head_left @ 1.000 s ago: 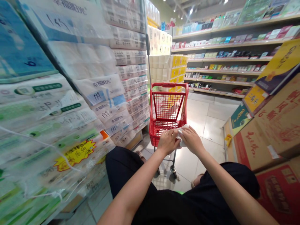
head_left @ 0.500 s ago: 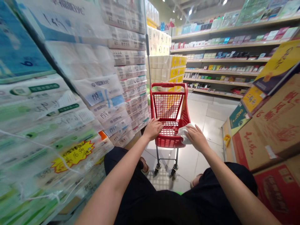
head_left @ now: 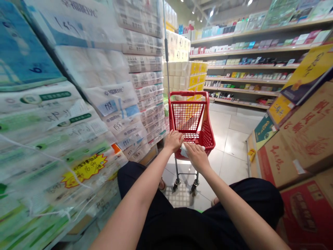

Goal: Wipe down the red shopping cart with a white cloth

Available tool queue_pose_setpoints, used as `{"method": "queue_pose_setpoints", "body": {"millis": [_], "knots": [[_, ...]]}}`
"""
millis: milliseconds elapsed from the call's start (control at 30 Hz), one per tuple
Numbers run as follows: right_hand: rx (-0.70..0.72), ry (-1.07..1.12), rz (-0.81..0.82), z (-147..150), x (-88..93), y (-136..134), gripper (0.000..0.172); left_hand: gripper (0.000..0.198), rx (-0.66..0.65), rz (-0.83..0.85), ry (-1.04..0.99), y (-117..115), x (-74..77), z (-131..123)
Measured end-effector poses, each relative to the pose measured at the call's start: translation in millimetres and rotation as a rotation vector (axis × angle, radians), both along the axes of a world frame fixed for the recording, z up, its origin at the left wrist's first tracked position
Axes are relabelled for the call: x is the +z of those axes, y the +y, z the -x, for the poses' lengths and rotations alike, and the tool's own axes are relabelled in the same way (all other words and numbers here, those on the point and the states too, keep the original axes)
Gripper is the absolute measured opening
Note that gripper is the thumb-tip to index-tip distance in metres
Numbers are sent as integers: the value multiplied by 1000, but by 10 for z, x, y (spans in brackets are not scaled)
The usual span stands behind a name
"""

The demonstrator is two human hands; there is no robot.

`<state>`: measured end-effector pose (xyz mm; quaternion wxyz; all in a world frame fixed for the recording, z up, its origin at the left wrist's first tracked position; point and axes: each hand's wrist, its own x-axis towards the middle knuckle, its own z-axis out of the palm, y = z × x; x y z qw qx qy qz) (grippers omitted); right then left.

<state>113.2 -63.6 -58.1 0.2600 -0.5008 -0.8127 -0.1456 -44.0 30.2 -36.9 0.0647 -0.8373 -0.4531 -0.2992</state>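
A small red shopping cart with grid walls stands upright in front of my knees. My left hand is wrapped over the near left rim of its basket. My right hand presses a crumpled white cloth, or perhaps a paper wipe, against the basket's near rim, close beside my left hand. Most of the cloth is hidden under the fingers; a bit of white shows at either side of them. Below the basket, thin grey legs end in dark caster wheels.
Plastic-wrapped tissue packs are stacked high on the left. Cardboard cartons line the right side. Behind the cart are yellow-and-white packs and long shelves of small boxed goods. Pale tiles form the floor.
My right hand has moved left along the near rim with the white cloth, from the right corner to beside my left hand. The cart has turned slightly; my left hand stays on its rim.
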Motion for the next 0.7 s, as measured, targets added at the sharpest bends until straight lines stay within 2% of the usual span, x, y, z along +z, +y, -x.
{"method": "queue_pose_setpoints", "body": {"millis": [133, 267, 367, 467, 600, 700], "knots": [[3, -35, 7, -353, 19, -114, 47, 32, 3, 18, -12, 0, -13, 8], [-108, -38, -41, -812, -34, -188, 46, 31, 0, 24, -22, 6, -27, -5], [-187, -22, -69, -989, -80, -165, 46, 31, 8, 16, -30, -1, -37, -68], [-244, 25, -83, -877, -96, -92, 41, 31, 20, -3, -31, -24, -48, -182], [-188, 39, -44, -399, -104, 6, 36, 33, 33, -37, -17, -65, -55, -342], [-144, 45, -20, -65, -132, 40, 40, 34, 43, -24, -21, -77, -55, -401]]}}
